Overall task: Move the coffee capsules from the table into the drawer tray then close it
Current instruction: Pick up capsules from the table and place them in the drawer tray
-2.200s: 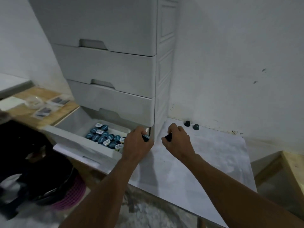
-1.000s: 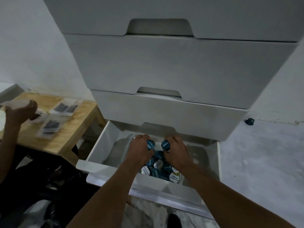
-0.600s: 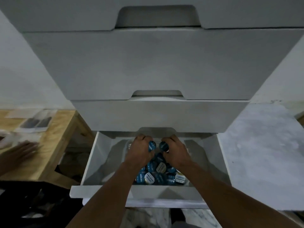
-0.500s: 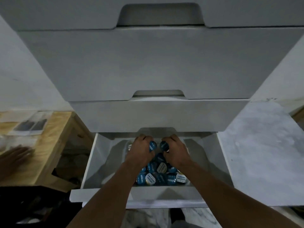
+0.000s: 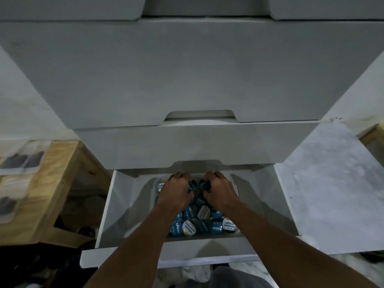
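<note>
1. Drawer unit: a tall white cabinet of stacked drawers fills the upper view. The upper drawer fronts sit flush, each with a cut-out grip along its lower edge.
2. Bottom drawer: pulled out toward the viewer, its white side walls and front lip in plain sight.
3. Tray: a pale insert lying inside the open drawer, near its middle; only part of its rim shows past the hands.
4. Coffee capsules: a loose heap of round capsules with blue or white foil lids, some printed with lettering, lying in the tray. They lie at mixed angles, touching and overlapping one another.
5. Left hand: reaches into the drawer over the far end of the heap, knuckles up, fingers curled around a blue capsule that shows at its inner edge.
6. Right hand: just beside the left hand, likewise knuckles up, fingers closed on a second blue capsule. The two held capsules sit near each other between the hands, above the heap.
7. Both forearms run from the lower edge of the view up into the drawer.
8. Marbled grey-white surface: lies to the right of the cabinet, level with the open drawer.
9. Wooden surface: stands to the left of the cabinet, carrying clear packets with dark contents; what they hold cannot be told.
</note>
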Demonstrator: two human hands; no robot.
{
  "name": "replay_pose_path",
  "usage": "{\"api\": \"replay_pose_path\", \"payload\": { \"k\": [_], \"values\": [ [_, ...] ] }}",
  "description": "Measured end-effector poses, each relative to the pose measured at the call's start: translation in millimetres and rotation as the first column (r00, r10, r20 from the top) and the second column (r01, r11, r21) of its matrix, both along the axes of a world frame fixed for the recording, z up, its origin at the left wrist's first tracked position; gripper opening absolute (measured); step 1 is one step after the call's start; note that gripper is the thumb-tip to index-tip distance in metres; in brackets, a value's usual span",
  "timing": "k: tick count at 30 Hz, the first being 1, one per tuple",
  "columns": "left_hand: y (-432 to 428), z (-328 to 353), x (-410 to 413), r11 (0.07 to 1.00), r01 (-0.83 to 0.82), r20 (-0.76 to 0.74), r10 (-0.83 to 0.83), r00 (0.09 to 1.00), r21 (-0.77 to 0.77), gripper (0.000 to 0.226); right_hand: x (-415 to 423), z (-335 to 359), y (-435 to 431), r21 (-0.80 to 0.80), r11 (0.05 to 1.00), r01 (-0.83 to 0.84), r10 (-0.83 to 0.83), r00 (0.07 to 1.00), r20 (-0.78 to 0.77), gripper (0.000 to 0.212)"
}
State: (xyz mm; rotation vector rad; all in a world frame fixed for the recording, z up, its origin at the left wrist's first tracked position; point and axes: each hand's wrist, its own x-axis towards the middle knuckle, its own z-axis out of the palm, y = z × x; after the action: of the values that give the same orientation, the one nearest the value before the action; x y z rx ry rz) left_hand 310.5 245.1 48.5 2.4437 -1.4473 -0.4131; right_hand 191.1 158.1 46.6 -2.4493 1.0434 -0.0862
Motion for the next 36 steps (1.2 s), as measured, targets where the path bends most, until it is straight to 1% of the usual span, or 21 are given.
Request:
{"api": "replay_pose_path", "payload": {
  "k": [4, 11, 15, 20, 24, 27, 31, 36],
  "values": [
    [-2, -2, 1, 1.000, 0.003, 0.019, -0.003, 1.000, 0.015, 0.035, 1, -3, -3, -0.013, 1.000, 0.002, -0.002, 1.000, 0.000, 0.029],
    [-5, -8, 4, 0.999, 0.033, 0.043, -0.033, 0.999, 0.001, 0.033, 2, -7, -7, 0.018, 1.000, -0.008, 0.008, 1.000, 0.014, 0.027],
    [-2, -11, 7, 0.998, 0.058, 0.039, -0.057, 0.998, -0.020, 0.030, 0, -7, -7, 0.005, 1.000, -0.002, 0.001, 0.998, 0.057, 0.024],
    [-1, -13, 6, 0.998, 0.056, 0.071, -0.055, 0.996, -0.013, 0.029, -1, -7, -9, -0.001, 1.000, -0.011, 0.011, 0.999, 0.047, 0.025],
    [-1, -13, 4, 0.999, 0.043, 0.092, -0.045, 0.995, 0.019, 0.031, 1, -8, -8, 0.010, 1.000, -0.019, 0.018, 0.998, 0.056, 0.024],
    [-1, -11, 4, 0.999, 0.023, 0.113, -0.028, 0.993, 0.049, 0.031, 2, -9, -7, -0.028, 0.999, -0.032, 0.034, 0.996, 0.087, 0.023],
    [-2, -9, 0, 0.996, 0.007, 0.148, -0.021, 0.989, 0.091, 0.030, 1, -11, -9, -0.059, 0.996, -0.062, 0.066, 0.995, 0.076, 0.024],
    [-2, -10, -7, 0.993, -0.020, 0.151, 0.002, 0.989, 0.115, 0.028, -2, -14, -11, -0.044, 0.993, -0.109, 0.113, 0.991, 0.076, 0.016]
  ]
}}
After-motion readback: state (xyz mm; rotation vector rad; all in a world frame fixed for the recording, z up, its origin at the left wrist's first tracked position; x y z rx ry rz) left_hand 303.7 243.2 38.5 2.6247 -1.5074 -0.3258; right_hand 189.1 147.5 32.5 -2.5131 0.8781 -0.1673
